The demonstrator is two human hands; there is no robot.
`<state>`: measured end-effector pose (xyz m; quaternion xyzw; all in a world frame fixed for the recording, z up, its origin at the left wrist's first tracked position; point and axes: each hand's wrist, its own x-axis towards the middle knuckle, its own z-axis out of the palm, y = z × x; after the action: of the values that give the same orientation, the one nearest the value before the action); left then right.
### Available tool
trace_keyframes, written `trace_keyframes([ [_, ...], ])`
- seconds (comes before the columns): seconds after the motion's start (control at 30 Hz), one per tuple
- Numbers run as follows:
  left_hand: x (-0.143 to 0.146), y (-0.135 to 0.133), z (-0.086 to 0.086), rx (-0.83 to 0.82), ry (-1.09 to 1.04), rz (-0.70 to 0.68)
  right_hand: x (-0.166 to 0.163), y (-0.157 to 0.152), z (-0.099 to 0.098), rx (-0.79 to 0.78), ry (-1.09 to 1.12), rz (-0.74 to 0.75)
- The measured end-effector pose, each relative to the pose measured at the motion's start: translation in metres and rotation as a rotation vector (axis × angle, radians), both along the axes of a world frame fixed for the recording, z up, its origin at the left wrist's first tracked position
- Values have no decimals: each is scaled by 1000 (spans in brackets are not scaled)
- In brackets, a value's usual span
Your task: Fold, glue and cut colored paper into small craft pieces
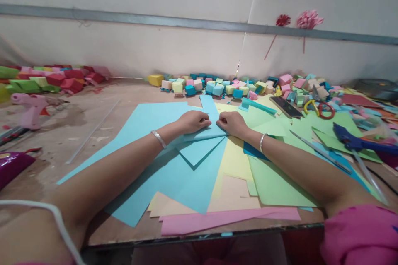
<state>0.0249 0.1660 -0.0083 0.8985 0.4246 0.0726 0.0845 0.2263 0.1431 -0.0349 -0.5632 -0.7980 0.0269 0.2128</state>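
Observation:
A folded light-blue paper lies between my hands, over a larger stack of blue sheets. With curled fingers, my left hand grips the folded paper near its upper left edge. My right hand is closed at its right end, fingertips pressed together on the paper. A small gap separates the two hands. Beyond them a narrow blue strip sticks out toward the back. Under and beside the folded paper are yellow paper and green paper.
Small paper boxes line the wall, with red and green ones at left. A pink glue gun stands left; a blue glue gun lies right. Scissors, a phone and tweezers lie right. Pink paper borders the table edge.

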Motion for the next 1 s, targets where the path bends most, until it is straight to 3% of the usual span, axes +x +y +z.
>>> trace_keyframes([
  [0.1,10,-3,-8,64,31,98,0,0,0,-5,-7,3],
  [0.2,10,-10,-10,84,60,104,0,0,0,-10,-3,8],
  [0.57,-8,-10,7,-64,133,-146,1,0,1,-13,10,16],
  [0.8,-11,-14,16,-144,165,-232,2,0,0,-7,35,26],
  [1.0,-18,-2,13,-229,133,-362,3,2,-2,4,78,31],
])
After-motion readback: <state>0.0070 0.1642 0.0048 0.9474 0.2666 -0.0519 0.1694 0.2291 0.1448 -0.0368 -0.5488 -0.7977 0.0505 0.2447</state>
